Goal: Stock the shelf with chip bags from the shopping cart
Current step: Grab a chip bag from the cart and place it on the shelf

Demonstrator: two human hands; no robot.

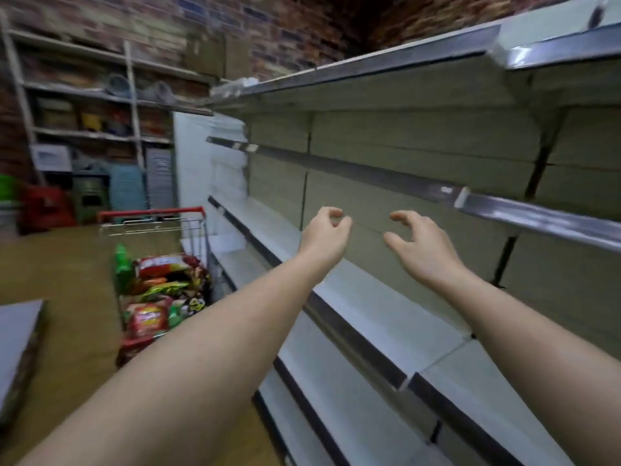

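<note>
Both hands empty: left hand (324, 235) and right hand (421, 245) hover over the bare shelf (369, 307), fingers loosely curled, holding nothing. Chip bags (158, 297) sit in the shopping cart (151, 213), well left of the left hand. Advice: turn left, grip one bag by its body, not its seam.

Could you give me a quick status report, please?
Left hand and right hand empty, raised before shelf. Chip bags in shopping cart. Nothing blocking.
</note>
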